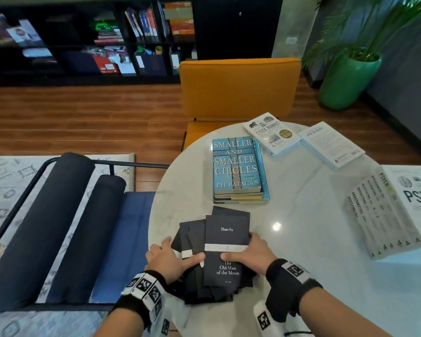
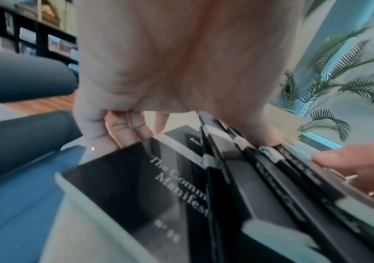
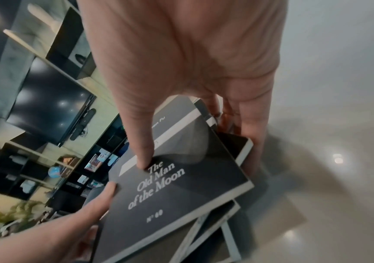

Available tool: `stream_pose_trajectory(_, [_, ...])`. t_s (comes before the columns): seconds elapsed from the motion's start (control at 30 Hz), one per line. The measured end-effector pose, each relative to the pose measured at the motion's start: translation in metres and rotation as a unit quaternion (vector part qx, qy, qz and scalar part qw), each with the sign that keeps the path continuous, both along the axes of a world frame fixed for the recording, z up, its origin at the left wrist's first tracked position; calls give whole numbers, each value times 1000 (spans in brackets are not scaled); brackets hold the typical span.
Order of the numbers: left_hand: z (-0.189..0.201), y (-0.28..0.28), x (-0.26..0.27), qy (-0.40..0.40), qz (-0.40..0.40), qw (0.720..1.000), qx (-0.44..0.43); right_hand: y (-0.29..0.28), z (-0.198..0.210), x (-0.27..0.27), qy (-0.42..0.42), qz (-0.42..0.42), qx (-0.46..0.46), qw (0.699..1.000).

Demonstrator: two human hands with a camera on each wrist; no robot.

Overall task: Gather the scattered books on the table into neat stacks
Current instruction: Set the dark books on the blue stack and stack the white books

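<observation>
Several thin black books [image 1: 216,259] lie fanned in a loose pile near the front edge of the white marble table [image 1: 301,239]. The top one [image 3: 176,185] reads "The Old Man of the Moon". My left hand [image 1: 170,259] grips the pile's left side, thumb on top and fingers curled round the edge [image 2: 122,128]. My right hand [image 1: 250,251] grips the right side, thumb pressing the top cover [image 3: 145,160] and fingers down the edge. Behind stands a neat stack topped by a blue book [image 1: 236,166]. Two white books [image 1: 270,135] [image 1: 331,144] lie at the back.
A white boxed set of books [image 1: 387,215] lies at the table's right side. An orange chair [image 1: 238,88] stands behind the table, a dark blue bench [image 1: 71,227] to its left. A green potted plant [image 1: 348,79] and a black bookshelf [image 1: 107,37] stand farther back.
</observation>
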State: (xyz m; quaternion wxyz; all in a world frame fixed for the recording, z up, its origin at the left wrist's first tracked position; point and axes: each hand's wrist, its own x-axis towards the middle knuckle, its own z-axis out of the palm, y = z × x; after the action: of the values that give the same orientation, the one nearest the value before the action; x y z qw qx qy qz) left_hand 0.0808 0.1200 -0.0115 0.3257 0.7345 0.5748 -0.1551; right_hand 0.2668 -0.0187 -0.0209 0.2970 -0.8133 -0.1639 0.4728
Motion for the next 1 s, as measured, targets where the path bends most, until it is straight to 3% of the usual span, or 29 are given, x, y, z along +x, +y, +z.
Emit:
stream_pose_trajectory(0.17, [-15, -21, 14, -195, 133, 966, -108, -9, -7, 1, 25, -24, -10, 999])
stream_pose_trajectory(0.43, [-17, -49, 28, -319, 142, 913, -212, -25, -8, 3, 31, -20, -3, 999])
stream_pose_trajectory(0.73, [5, -77, 46, -388, 100, 901, -168, -65, 21, 34, 158, -28, 156, 975])
stream_pose_trajectory(1.0, [47, -85, 80, -485, 56, 862, -137, -72, 54, 60, 85, -22, 269, 959])
